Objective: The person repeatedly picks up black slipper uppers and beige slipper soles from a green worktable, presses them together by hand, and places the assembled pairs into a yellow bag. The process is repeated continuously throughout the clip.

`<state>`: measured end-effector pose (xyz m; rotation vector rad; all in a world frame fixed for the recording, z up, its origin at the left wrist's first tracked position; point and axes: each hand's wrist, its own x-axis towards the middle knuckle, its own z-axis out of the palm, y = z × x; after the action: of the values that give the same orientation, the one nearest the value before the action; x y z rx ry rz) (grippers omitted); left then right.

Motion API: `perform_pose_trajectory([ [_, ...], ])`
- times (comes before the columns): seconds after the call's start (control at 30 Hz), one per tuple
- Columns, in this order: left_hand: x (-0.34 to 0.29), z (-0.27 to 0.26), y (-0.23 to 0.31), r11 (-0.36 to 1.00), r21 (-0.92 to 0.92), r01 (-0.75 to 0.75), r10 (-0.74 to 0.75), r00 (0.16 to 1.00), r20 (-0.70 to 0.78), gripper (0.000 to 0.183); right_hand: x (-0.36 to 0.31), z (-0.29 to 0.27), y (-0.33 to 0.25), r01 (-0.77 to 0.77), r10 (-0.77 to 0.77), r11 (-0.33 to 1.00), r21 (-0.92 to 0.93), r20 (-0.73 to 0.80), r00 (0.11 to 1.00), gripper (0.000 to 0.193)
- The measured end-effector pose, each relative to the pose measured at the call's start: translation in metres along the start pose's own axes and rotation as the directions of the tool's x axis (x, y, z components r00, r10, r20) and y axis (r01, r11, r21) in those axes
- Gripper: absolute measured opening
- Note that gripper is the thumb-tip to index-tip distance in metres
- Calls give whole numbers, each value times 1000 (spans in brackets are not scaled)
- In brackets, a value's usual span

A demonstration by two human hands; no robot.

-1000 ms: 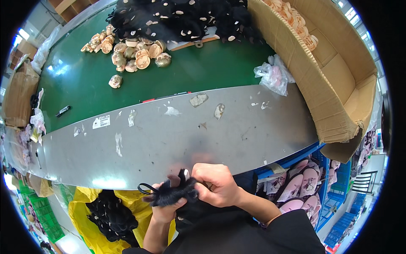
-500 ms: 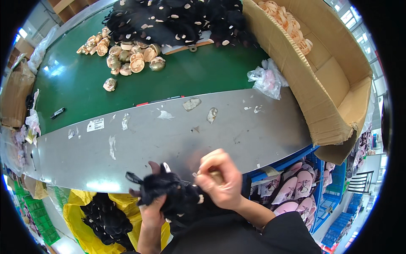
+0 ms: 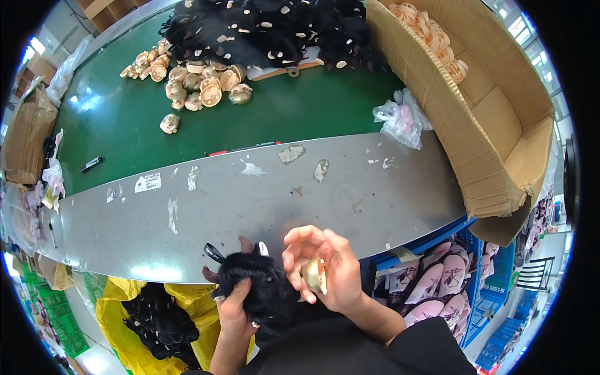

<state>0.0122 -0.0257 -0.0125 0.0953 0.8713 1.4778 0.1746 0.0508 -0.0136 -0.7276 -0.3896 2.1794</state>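
My left hand [image 3: 234, 311] is closed around a small black plush piece [image 3: 257, 286] with brown horns, pale ear-like bits and a black loop on top. Just right of it, my right hand [image 3: 342, 272] faces palm inward with curled fingers. It holds a rounded gold and peach plastic shell piece [image 3: 312, 275] near the palm and fingertips. Both hands are above my lap at the near edge of the metal worktop [image 3: 250, 219]. Plush and shell sit close together; whether they touch I cannot tell.
Similar shell pieces [image 3: 210, 95] lie on the green mat [image 3: 300, 106], before a heap of black plush [image 3: 250, 37]. A cardboard box [image 3: 437, 94] with peach parts stands at right. Below are a yellow bag [image 3: 112, 319] of black plush and blue crates [image 3: 478, 312] with pink slippers [image 3: 422, 281].
My right hand has gone from a tight pinch beside the plush to a looser, more open grip that shows the shell piece. My left hand keeps the plush; the view has shifted slightly.
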Motion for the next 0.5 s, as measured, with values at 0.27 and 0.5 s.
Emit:
perform_pose_trajectory([
  [0.27, 2, -7, -1, 982, 163, -100, 111, 992, -61, 57, -14, 2, -16, 77, -43, 948, -310, 115, 992, 42],
  [0.5, 0, 3, 6, 979, 182, -95, 109, 992, -69, 60, -11, 6, 0, 173, -152, 955, -242, 104, 983, 32],
])
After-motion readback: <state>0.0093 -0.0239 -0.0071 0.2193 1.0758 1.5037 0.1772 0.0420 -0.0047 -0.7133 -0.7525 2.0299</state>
